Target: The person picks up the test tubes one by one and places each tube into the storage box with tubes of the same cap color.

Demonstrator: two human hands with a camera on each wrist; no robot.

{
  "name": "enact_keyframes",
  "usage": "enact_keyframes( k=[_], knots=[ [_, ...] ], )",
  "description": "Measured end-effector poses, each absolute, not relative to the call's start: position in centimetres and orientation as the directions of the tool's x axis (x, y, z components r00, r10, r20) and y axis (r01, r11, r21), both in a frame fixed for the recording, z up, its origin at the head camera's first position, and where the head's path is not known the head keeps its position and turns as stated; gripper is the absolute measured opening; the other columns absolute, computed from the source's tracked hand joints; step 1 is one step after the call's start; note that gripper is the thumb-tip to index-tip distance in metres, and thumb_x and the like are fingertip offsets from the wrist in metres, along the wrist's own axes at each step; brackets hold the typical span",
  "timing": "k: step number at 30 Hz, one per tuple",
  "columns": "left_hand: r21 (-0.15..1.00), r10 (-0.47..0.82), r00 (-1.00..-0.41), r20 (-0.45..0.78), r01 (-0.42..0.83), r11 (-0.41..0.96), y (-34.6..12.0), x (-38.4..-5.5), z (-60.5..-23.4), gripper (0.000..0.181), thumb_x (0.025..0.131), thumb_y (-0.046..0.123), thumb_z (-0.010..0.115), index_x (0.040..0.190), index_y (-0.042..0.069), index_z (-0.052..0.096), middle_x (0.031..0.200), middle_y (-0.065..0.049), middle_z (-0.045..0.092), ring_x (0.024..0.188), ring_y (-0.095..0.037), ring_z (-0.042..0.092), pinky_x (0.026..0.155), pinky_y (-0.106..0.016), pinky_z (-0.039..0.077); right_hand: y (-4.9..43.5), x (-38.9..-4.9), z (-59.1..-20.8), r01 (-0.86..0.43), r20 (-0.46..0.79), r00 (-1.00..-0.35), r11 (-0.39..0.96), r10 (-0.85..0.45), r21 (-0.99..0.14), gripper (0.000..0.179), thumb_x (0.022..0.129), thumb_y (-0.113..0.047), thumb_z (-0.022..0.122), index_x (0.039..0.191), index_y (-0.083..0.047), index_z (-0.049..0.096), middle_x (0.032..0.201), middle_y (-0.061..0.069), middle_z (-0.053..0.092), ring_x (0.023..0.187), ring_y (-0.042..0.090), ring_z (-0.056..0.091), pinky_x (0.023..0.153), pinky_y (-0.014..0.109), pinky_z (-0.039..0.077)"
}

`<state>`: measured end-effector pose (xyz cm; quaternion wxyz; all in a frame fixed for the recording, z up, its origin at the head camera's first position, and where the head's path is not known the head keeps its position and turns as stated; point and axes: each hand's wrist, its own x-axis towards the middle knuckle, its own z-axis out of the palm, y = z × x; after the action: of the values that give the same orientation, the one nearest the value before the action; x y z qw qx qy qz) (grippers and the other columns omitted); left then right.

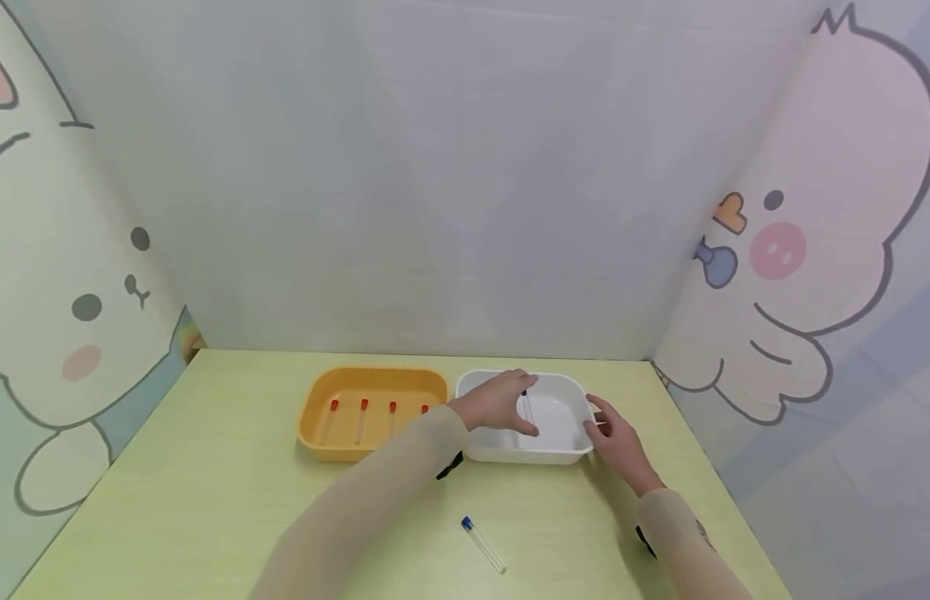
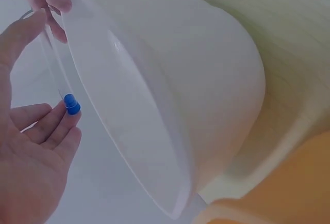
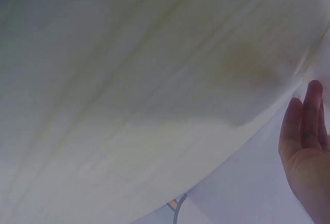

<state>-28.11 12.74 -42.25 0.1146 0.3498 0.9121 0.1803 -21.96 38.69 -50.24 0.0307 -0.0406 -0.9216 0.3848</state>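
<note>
My left hand [image 1: 502,402] is over the white tray [image 1: 502,456]. It holds a clear test tube [image 2: 55,61] with a blue cap [image 2: 72,104] lengthwise, the thumb at the bare end and the fingertips at the cap. In the head view the tube stands out faintly against the tray's white inside. At the tray's right end, my right hand [image 1: 617,442] grips the rim between thumb and fingers. The right wrist view shows that hand's fingers [image 3: 309,115] at its right edge. Another blue-capped test tube [image 1: 483,546] lies slantwise on the table in front of the tray.
Left of the white tray stands an orange tray [image 1: 337,455] with several red-capped tubes [image 1: 362,421] inside, partly covered by my left sleeve. Both trays are near the back of the pale yellow-green table [image 1: 202,483], close to the grey curtain [image 1: 427,192].
</note>
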Motion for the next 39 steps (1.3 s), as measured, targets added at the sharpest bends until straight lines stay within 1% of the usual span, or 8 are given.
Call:
enact_keyframes(
  k=[7,12,14,18,26,34,39],
  knots=[
    [0.396,0.698,-0.709,-0.096,0.617,0.681,14.0,-28.9,-43.6,0.094,0.083,0.044,0.086,0.157,0.007,0.042,0.159,-0.009,0.048,0.148,-0.024,0.046,0.122,-0.032,0.04,38.6,-21.8,-49.9,0.056,0.014,-0.996,0.703,0.093,-0.709,0.054,0.105,-0.018,0.055,0.156,-0.011,0.041,0.125,0.025,0.067,0.105,0.03,0.068,0.084,0.031,0.052],
    [0.371,0.705,-0.699,-0.123,0.626,0.686,14.6,-29.4,-44.8,0.095,0.081,0.044,0.087,0.156,0.007,0.043,0.159,-0.009,0.048,0.148,-0.023,0.044,0.122,-0.03,0.039,38.4,-21.7,-49.9,0.069,0.006,-0.994,0.697,0.105,-0.713,0.054,0.105,-0.017,0.057,0.156,-0.01,0.042,0.125,0.026,0.067,0.105,0.03,0.068,0.083,0.029,0.053],
    [0.354,0.703,-0.698,-0.137,0.628,0.693,14.6,-29.5,-45.3,0.095,0.081,0.044,0.088,0.156,0.007,0.043,0.16,-0.009,0.047,0.149,-0.023,0.043,0.123,-0.03,0.037,38.3,-21.7,-49.9,0.068,0.009,-0.994,0.696,0.106,-0.715,0.054,0.104,-0.017,0.058,0.155,-0.01,0.042,0.125,0.026,0.067,0.103,0.029,0.069,0.081,0.028,0.053],
    [0.339,0.693,-0.707,-0.142,0.623,0.705,14.8,-29.8,-46.3,0.094,0.079,0.044,0.089,0.155,0.009,0.045,0.158,-0.008,0.05,0.147,-0.022,0.046,0.122,-0.029,0.038,38.1,-21.8,-49.9,0.063,0.017,-0.994,0.695,0.107,-0.716,0.054,0.104,-0.018,0.057,0.155,-0.011,0.043,0.124,0.025,0.067,0.101,0.027,0.068,0.079,0.026,0.051],
    [0.305,0.711,-0.69,-0.136,0.653,0.693,15.3,-30.1,-47.4,0.094,0.077,0.042,0.091,0.154,0.008,0.047,0.153,-0.009,0.054,0.143,-0.021,0.051,0.12,-0.026,0.04,38.3,-21.7,-50.0,0.064,0.02,-0.994,0.7,0.112,-0.712,0.054,0.104,-0.017,0.056,0.156,-0.012,0.042,0.126,0.027,0.067,0.104,0.031,0.069,0.084,0.031,0.055],
    [0.251,0.713,-0.691,-0.123,0.673,0.696,15.7,-30.2,-48.1,0.093,0.077,0.042,0.091,0.153,0.008,0.049,0.147,-0.007,0.058,0.137,-0.018,0.055,0.117,-0.023,0.042,38.6,-22.0,-50.4,0.058,0.025,-0.994,0.702,0.107,-0.71,0.054,0.104,-0.018,0.056,0.156,-0.012,0.042,0.124,0.025,0.068,0.103,0.029,0.069,0.083,0.03,0.054],
    [0.24,0.712,-0.692,-0.119,0.675,0.697,16.0,-30.3,-48.5,0.093,0.077,0.043,0.091,0.153,0.009,0.049,0.147,-0.007,0.058,0.135,-0.018,0.055,0.116,-0.023,0.044,38.6,-22.1,-50.5,0.066,0.022,-0.993,0.699,0.115,-0.712,0.054,0.104,-0.018,0.056,0.156,-0.013,0.043,0.124,0.024,0.068,0.103,0.028,0.069,0.084,0.031,0.054]
  ],
)
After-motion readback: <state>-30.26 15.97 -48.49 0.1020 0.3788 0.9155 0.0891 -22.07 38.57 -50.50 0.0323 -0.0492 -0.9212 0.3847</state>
